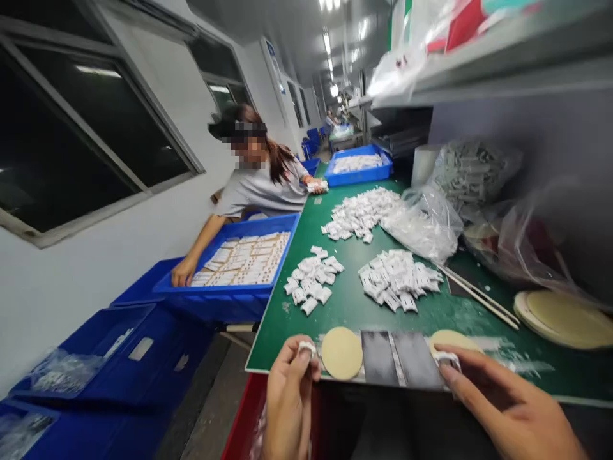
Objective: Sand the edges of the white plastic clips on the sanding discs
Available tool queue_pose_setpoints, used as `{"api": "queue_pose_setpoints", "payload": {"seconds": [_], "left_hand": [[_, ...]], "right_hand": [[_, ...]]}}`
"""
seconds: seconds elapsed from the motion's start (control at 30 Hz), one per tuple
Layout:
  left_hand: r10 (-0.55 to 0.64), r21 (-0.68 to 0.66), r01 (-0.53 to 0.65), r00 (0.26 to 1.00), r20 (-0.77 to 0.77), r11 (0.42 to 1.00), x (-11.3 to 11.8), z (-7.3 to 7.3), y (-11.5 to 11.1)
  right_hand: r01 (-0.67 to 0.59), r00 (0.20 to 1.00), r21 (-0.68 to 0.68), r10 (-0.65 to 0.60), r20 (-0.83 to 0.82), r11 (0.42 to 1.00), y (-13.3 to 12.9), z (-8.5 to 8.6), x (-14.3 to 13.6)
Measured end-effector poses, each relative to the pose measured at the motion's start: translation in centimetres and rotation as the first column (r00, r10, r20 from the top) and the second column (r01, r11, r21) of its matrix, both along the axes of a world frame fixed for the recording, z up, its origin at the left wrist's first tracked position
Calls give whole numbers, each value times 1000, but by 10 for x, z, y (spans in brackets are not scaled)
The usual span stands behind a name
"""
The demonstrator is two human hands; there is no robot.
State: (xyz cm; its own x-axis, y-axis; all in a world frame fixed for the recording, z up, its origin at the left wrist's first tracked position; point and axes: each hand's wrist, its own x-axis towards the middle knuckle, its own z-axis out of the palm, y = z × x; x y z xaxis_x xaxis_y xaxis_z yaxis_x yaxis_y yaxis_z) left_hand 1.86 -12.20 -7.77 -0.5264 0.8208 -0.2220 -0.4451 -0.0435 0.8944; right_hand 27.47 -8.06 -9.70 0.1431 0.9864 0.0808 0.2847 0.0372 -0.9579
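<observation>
My left hand pinches a small white plastic part at the table's front edge, left of a round yellowish disc. Between thumb and fingers of my right hand is another white plastic part, in front of a second yellowish disc that it partly hides. Two dark grey rectangular pads lie between the discs. Beyond them are a smaller pile of white parts at left and a larger pile of white parts at right.
A co-worker on the left reaches into a blue crate of white pieces. Farther back lie another white heap and a blue tray. Plastic bags, sticks and stacked discs occupy the right, under a shelf.
</observation>
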Motion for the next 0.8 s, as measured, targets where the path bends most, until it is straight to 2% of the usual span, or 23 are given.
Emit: {"api": "queue_pose_setpoints", "payload": {"seconds": [0.07,0.13,0.27,0.37,0.47,0.53,0.57,0.63,0.7,0.73,0.8], "left_hand": [[19,16,-18,997,-76,1000,1,-3,-3],[16,-33,-21,991,-132,999,-3,-10,-5],[-54,-107,20,943,-328,994,-13,-16,1],[-18,-1,21,849,-528,1000,-12,-8,12],[3,67,50,777,-630,997,-2,-4,21],[-69,11,118,658,-750,993,3,-6,24],[-124,-40,161,555,-822,986,5,-8,24],[-203,-142,211,303,-931,967,4,-11,25],[-219,-194,219,93,-971,956,-1,-12,25],[-212,-200,225,33,-977,954,-5,-12,24],[-213,-210,282,-20,-977,936,-12,-10,23]], "right_hand": [[-23,999,0,23,24,1000,-3,7,-5],[-64,996,25,62,65,998,-3,9,-6],[-120,972,166,82,218,979,5,7,6],[-174,922,248,70,380,953,15,10,17],[-241,847,311,43,529,919,21,8,26],[-274,788,338,8,616,900,22,2,32],[-288,757,338,-3,653,896,22,-2,36],[-319,699,300,9,716,899,23,-8,42],[-336,662,264,27,749,904,22,-14,48],[-340,650,263,23,760,903,20,-17,50],[-344,631,281,-1,776,896,17,-25,55]]}}
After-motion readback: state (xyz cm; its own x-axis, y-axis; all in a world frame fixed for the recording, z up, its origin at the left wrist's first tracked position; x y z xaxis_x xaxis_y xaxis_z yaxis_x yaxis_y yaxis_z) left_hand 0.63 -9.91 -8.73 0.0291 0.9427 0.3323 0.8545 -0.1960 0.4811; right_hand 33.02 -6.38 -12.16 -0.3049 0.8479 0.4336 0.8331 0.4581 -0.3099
